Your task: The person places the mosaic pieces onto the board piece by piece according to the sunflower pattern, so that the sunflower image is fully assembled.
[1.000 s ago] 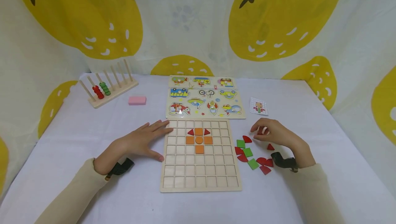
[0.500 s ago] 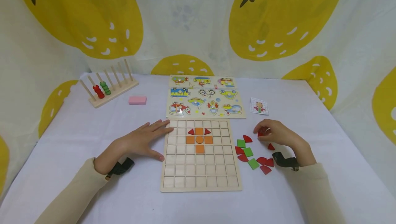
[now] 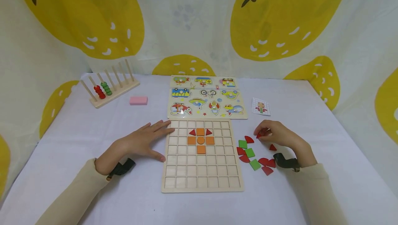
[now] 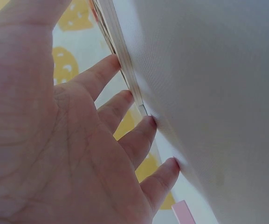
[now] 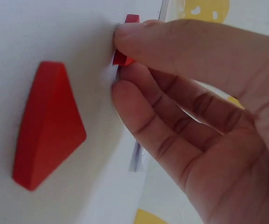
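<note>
A wooden grid board [image 3: 201,178] lies at the table's middle, with orange squares, an orange circle [image 3: 200,140] and two red triangles set in its upper rows. My left hand [image 3: 143,142] lies flat with straight fingers [image 4: 148,130] against the board's left edge [image 4: 125,70]. To the right of the board, my right hand [image 3: 273,133] pinches a small red piece [image 5: 123,57] at the cloth. A red triangle [image 5: 48,123] lies just beside that hand. More red and green pieces [image 3: 250,154] are scattered between the hand and the board.
A vehicle peg puzzle [image 3: 205,97] lies behind the grid board. A small pattern card [image 3: 260,106] sits at the right, a pink block [image 3: 138,100] and a wooden rod rack with red and green beads [image 3: 105,88] at the back left. Lemon-print cloth surrounds the table.
My right hand's fingers have closed onto a small red piece and drawn slightly lower. The left hand has stayed still at the board's edge.
</note>
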